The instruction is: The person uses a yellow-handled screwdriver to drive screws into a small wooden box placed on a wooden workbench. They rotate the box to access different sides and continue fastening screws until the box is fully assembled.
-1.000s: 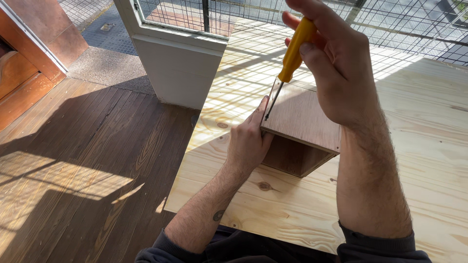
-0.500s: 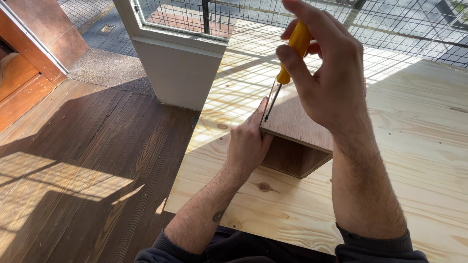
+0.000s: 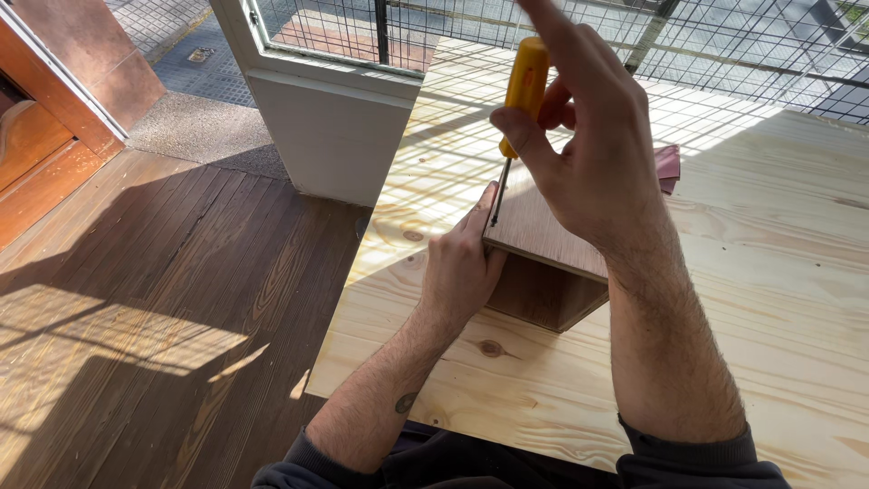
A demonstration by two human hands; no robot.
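Pinching a yellow-handled screwdriver point(image 3: 520, 100) upright, the right hand point(image 3: 593, 154) is driving into a brown box point(image 3: 543, 263); left hand point(image 3: 462, 267), fingers together, is bracing its nine-o'clock edge on the knotty pine tabletop point(image 3: 769, 299).

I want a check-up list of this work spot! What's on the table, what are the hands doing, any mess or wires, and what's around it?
Surface: pale pine board table, sunlit, with knots.
Job's things: small brown wooden box on the table; yellow-handled screwdriver upright, tip at the box's top left corner.
Clutter: a reddish piece behind the box, mostly hidden.
Hands: left hand braces the box's left side; right hand grips the screwdriver handle.
Cables: nothing seen.
Surroundings: dark wooden plank floor, white post, wire mesh railing.
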